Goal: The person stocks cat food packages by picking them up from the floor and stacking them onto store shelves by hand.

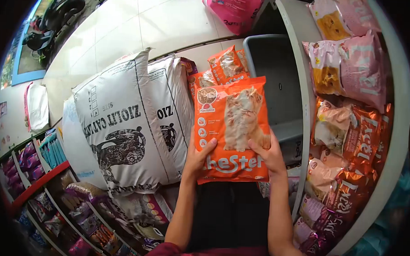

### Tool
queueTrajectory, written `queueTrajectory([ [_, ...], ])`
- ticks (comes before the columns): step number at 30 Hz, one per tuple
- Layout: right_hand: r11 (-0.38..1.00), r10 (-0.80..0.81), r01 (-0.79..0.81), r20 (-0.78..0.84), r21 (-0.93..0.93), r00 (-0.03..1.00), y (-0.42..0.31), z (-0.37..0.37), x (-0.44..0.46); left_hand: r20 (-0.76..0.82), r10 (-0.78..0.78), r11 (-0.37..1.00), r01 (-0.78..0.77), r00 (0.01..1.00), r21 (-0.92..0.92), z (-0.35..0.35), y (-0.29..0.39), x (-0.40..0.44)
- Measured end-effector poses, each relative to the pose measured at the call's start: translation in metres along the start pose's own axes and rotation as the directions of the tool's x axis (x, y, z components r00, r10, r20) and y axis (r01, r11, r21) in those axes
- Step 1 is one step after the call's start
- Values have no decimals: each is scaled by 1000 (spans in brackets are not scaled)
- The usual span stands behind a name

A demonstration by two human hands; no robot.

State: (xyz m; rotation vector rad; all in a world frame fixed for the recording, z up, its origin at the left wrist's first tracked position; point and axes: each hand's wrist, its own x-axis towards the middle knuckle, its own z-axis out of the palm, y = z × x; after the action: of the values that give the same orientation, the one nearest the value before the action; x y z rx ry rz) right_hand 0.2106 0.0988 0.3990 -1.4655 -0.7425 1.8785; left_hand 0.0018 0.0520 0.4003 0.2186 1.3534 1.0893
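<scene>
Both my hands hold an orange bag of cat food (pixel 232 129) upright in front of me, its front with a cat picture and the word "Chester" facing me. My left hand (pixel 198 155) grips its lower left side, thumb across the front. On the lower right side, my right hand (pixel 272 155) is closed in the same way. Just behind the held bag, more orange cat food bags (pixel 226 65) stand beside a grey plastic bin (pixel 275 62). The fingers behind the bag are hidden.
Large white sacks (pixel 117 125) marked "Ziolit" lean to the left. On the right, a white shelf (pixel 294 45) holds pink bags (pixel 349 70) and orange Excel bags (pixel 349 133). A pink bag (pixel 234 9) lies at the top. Racks of small packets (pixel 88 223) fill the lower left.
</scene>
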Motion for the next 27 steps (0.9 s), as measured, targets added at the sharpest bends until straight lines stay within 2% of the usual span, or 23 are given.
queueTrajectory([
  [2,997,-45,46,9,-54,999,-30,5,-45,2,42,999,-42,999,15,10,26,-40],
  [4,983,-81,81,5,-165,997,-62,10,-85,104,142,984,-151,984,92,9,46,-71],
  [6,977,-123,122,7,-174,992,-104,19,-125,181,206,965,-230,962,124,22,71,-105],
  [8,973,-127,127,14,-190,992,-139,29,-168,159,277,949,-295,948,106,40,101,-148],
  [9,968,-164,162,9,-191,986,-149,32,-182,150,323,937,-338,935,92,48,115,-163],
  [10,945,-279,277,14,-174,960,-154,35,-195,174,347,927,-365,922,83,52,124,-177],
  [12,856,-498,496,25,-147,867,-167,41,-217,154,392,917,-398,907,13,57,140,-203],
  [13,837,-530,526,17,-154,848,-177,45,-230,148,409,912,-410,900,-21,59,147,-214],
  [16,868,-465,470,70,-159,883,-209,59,-268,208,446,895,-435,871,-98,63,180,-239],
  [20,792,-601,602,42,-101,798,-269,98,-315,335,542,840,-491,770,-231,76,233,-240],
  [22,711,-692,684,11,-164,722,-292,111,-326,413,577,816,-497,704,-295,85,259,-233],
  [25,569,-808,772,-17,-284,589,-321,128,-339,435,625,781,-509,648,-362,100,296,-218],
  [27,342,-921,803,-5,-488,389,-339,135,-347,501,636,771,-481,586,-417,123,324,-219],
])
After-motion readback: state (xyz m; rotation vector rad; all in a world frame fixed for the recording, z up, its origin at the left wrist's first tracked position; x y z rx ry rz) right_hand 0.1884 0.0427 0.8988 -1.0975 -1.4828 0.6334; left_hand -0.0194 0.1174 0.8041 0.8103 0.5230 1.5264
